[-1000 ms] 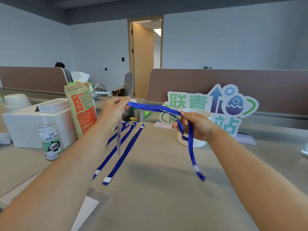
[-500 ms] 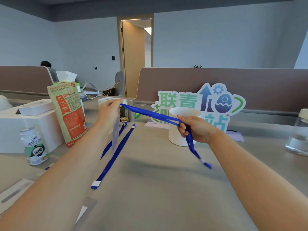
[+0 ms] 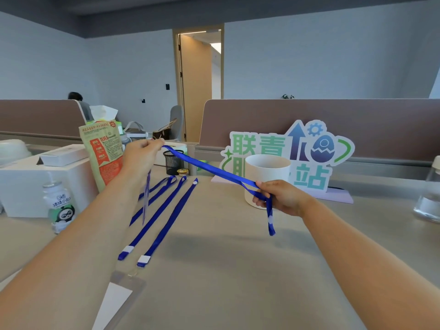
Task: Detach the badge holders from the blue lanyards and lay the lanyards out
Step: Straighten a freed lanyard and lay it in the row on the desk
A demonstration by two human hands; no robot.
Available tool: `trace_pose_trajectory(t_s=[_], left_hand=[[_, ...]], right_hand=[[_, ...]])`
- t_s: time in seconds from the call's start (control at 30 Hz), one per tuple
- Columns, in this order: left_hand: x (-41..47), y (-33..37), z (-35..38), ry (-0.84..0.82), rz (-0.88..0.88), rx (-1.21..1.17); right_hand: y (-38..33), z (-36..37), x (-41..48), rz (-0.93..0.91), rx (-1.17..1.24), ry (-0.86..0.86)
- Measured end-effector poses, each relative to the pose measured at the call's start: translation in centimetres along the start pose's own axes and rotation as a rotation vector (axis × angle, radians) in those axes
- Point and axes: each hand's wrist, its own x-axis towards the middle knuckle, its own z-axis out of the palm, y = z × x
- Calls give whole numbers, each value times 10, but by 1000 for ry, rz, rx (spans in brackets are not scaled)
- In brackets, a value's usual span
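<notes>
Lanyard (image 3: 209,168), light and limp, hangs stretched between left hand (image 3: 140,156) and right hand (image 3: 282,197), each grip pinching it; hold near the ends.

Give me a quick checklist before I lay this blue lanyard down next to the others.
1. Blue fabric lanyard held at both ends, left hand and right hand: ok.
2. Lanyard untwisted: cannot tell.
3. Bare grey desk right of the laid-out blue lanyards: ok.
4. White round cup clear of that spot: ok.
5. Clear plastic badge holder off the held lanyard: ok.
</notes>
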Motion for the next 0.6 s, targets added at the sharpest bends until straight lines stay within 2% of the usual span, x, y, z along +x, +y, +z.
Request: trace_pose_trajectory(t_s=[0.2,0.3,0.37,0.47,0.6], left_hand=[[-9,0,18,-28,51,1],[-14,-2,30,-155,104,85],[-16,-5,39,-233,157,176],[-13,-12,50,-267,224,236],[-10,-15,67,-227,284,325]], right_hand=[[2,-11,-11,48,100,59],[1,-17,-15,8,140,131],[0,-23,-18,-41,250,196],[0,-37,-25,-81,398,275],[7,-57,-37,-72,272,391]])
